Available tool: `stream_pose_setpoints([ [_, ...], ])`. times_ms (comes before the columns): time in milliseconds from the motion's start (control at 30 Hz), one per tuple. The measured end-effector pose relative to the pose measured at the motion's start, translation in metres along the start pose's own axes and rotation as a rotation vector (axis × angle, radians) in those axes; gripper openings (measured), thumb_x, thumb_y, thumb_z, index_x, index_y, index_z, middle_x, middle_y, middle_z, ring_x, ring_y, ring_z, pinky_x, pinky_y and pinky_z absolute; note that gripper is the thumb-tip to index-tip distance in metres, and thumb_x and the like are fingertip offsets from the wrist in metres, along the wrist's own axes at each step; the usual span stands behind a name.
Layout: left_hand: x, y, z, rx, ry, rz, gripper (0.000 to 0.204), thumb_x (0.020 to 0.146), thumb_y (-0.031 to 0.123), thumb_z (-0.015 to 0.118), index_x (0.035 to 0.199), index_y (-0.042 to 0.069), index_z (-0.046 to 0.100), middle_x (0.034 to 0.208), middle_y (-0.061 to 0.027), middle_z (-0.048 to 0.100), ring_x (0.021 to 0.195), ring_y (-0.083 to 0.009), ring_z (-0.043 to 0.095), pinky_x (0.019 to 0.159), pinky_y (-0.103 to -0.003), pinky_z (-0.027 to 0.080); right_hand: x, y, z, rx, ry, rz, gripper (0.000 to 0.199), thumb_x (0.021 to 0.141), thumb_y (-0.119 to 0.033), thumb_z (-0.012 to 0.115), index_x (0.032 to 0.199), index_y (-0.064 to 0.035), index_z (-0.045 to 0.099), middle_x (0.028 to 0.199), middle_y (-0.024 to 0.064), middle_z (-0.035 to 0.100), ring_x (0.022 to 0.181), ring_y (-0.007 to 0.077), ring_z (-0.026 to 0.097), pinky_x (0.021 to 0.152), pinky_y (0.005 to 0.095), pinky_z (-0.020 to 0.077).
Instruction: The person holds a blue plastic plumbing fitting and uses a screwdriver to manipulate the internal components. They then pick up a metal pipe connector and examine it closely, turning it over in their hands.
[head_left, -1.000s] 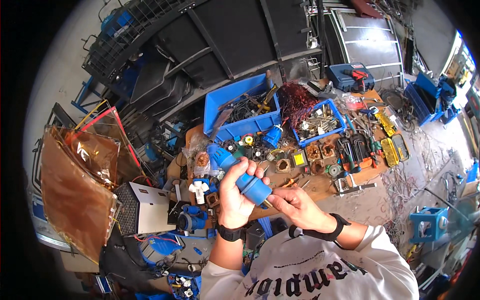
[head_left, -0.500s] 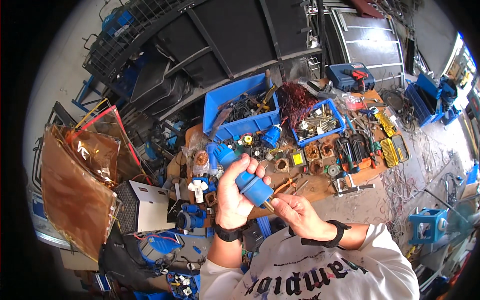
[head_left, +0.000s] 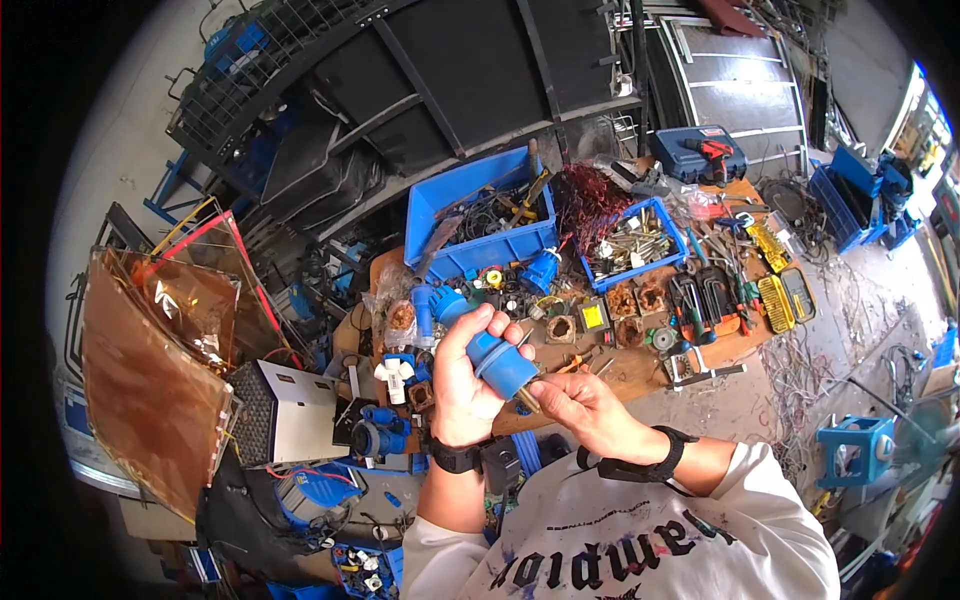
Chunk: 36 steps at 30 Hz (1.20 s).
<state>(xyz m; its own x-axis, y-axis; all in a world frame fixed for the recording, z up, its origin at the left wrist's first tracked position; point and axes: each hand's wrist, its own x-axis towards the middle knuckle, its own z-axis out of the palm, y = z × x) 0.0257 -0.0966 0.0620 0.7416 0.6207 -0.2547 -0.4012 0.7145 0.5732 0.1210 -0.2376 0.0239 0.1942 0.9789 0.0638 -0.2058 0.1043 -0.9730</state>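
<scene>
My left hand (head_left: 466, 385) is wrapped round a blue cylindrical plastic housing (head_left: 508, 370), tilted with its lower end toward my right hand. A ribbed blue cap (head_left: 449, 303) shows past my left fingers; whether it belongs to the housing I cannot tell. From the lower end sticks out a short brass-coloured rod (head_left: 528, 402). My right hand (head_left: 590, 410) is closed in a pinch at this rod, thumb and forefinger against it, close to the housing's rim. The tips of the right fingers are partly hidden.
Beyond my hands is a wooden bench (head_left: 640, 362) with a large blue crate (head_left: 482, 250), a smaller blue tray of metal parts (head_left: 640, 242), pliers and clamps (head_left: 700, 300), and a red drill (head_left: 716, 155). A white three-armed fitting (head_left: 394, 372) lies left. A white box (head_left: 300, 412) stands lower left.
Both hands have shifted slightly left and the housing has tilted a little more steeply. My right fingers have moved on the rod, so more of its end shows below them.
</scene>
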Motion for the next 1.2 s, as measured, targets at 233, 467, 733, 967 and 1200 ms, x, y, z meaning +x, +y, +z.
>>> stream_pose_setpoints([
  [233,0.005,0.024,-0.022,0.668,0.107,0.596,0.011,0.091,0.012,0.062,0.086,0.006,0.054,0.079,-0.0013,0.056,0.078,-0.0162,0.058,0.069,-0.033,0.052,-0.026,-0.005,0.000,-0.026,-0.029,-0.037,0.033,0.105,-0.026,0.048,0.081,-0.0031,0.053,0.071,-0.0053,0.040,0.068,0.0051,0.034,0.057,0.0274,0.0308],
  [467,0.006,0.040,-0.034,-0.254,-0.005,0.123,0.014,0.091,0.015,0.064,0.082,0.010,0.053,0.080,0.0010,0.055,0.081,-0.0147,0.058,0.077,-0.036,0.050,-0.020,0.009,-0.018,0.188,0.031,0.075,0.033,0.106,-0.031,0.046,0.085,-0.0081,0.056,0.066,-0.0102,0.035,0.058,0.0022,0.028,0.049,0.0232,0.0239],
  [733,0.026,0.034,-0.081,-0.596,-0.003,-0.024,0.016,0.089,0.014,0.067,0.083,0.008,0.053,0.079,-0.0013,0.055,0.081,-0.0170,0.059,0.077,-0.038,0.050,-0.010,0.027,-0.038,0.320,0.155,0.165,0.037,0.106,-0.032,0.045,0.075,-0.0110,0.044,0.062,-0.0060,0.033,0.051,0.0052,0.026,0.046,0.0237,0.0216],
  [967,0.024,0.027,-0.084,-0.951,-0.214,-0.170,0.022,0.090,0.022,0.067,0.087,0.007,0.052,0.082,-0.0005,0.054,0.086,-0.0163,0.056,0.081,-0.034,0.048,-0.027,0.043,-0.047,0.238,0.205,0.140,0.037,0.105,-0.032,0.045,0.076,-0.0100,0.044,0.062,-0.0051,0.034,0.052,0.0048,0.028,0.046,0.0230,0.0223],
  [1200,0.020,0.034,-0.093,-1.101,-0.232,-0.259,0.028,0.089,0.028,0.070,0.088,0.005,0.054,0.091,-0.0060,0.057,0.093,-0.0189,0.057,0.090,-0.035,0.050,-0.032,0.040,-0.029,-0.060,0.271,0.159,0.039,0.105,-0.034,0.047,0.077,-0.0071,0.049,0.064,-0.0075,0.036,0.056,0.0044,0.030,0.049,0.0240,0.0241],
])
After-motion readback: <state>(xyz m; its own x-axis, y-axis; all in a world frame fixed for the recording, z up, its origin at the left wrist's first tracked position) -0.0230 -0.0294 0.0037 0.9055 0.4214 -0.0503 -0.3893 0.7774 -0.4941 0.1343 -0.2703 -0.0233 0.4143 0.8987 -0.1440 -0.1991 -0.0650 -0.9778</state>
